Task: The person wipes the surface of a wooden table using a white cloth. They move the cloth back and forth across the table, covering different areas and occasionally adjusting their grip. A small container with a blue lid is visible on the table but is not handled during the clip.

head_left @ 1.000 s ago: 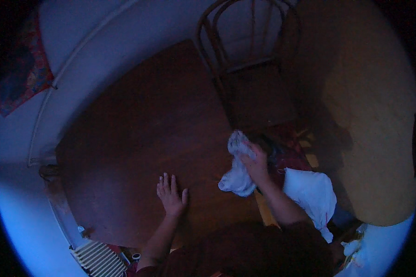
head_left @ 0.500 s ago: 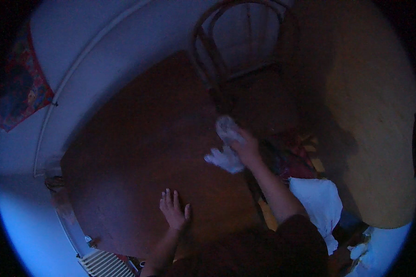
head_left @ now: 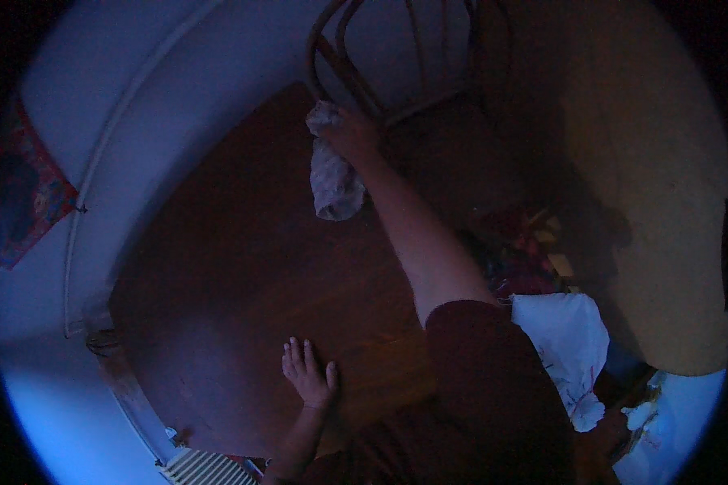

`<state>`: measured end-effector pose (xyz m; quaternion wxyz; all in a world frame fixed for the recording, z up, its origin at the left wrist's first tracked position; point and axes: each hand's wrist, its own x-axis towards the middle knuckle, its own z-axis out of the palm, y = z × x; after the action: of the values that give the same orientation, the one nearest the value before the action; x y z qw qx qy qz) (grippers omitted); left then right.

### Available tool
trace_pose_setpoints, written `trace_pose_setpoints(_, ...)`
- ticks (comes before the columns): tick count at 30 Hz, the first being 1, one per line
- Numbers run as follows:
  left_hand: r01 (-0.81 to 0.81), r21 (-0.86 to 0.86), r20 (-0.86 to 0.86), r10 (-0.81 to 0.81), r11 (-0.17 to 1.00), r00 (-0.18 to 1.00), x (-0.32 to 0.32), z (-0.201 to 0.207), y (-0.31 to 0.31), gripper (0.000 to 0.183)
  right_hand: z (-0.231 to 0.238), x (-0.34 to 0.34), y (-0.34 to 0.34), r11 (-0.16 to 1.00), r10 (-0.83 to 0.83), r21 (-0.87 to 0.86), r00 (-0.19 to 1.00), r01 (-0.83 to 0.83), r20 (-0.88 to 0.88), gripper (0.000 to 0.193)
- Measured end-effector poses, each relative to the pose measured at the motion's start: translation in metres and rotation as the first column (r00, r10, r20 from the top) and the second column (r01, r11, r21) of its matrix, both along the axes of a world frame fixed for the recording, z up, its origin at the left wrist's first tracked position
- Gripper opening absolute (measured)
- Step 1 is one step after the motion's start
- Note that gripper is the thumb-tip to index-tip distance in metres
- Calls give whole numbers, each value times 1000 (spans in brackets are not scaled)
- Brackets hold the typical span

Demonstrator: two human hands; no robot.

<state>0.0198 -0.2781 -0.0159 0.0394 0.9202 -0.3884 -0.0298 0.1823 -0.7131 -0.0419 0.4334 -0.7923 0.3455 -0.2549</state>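
Observation:
My right hand (head_left: 349,136) grips a pale, crumpled cloth (head_left: 336,182) at the far end of a dark brown wooden table (head_left: 243,234). The cloth hangs from both sides of the fist and lies against the tabletop. My right arm is stretched far forward, near the foot of a chair back. Close to the table's near edge, my left hand (head_left: 307,376) rests flat on the wood, fingers apart and holding nothing.
A chair with a curved back (head_left: 364,73) stands beyond the table. White cloth (head_left: 565,339) hangs at the right, beside dark patterned fabric (head_left: 526,259). A white radiator (head_left: 206,469) is at the lower left. Patterned red fabric (head_left: 36,194) hangs on the left wall.
My right hand has carried the cloth forward and left, from the table's right side to its far end. My left hand stays in place on the tabletop.

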Motion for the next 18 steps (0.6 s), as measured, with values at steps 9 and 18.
trace_pose_setpoints(9,-29,-3,-15,29,1000,999,-6,0,3,64,-18,-200,90,893,70,426,980,-145,187,46)
trace_pose_setpoints(18,-14,12,-14,14,1000,1000,-11,3,-8,66,18,-25,-17,976,117,167,982,-142,149,51)
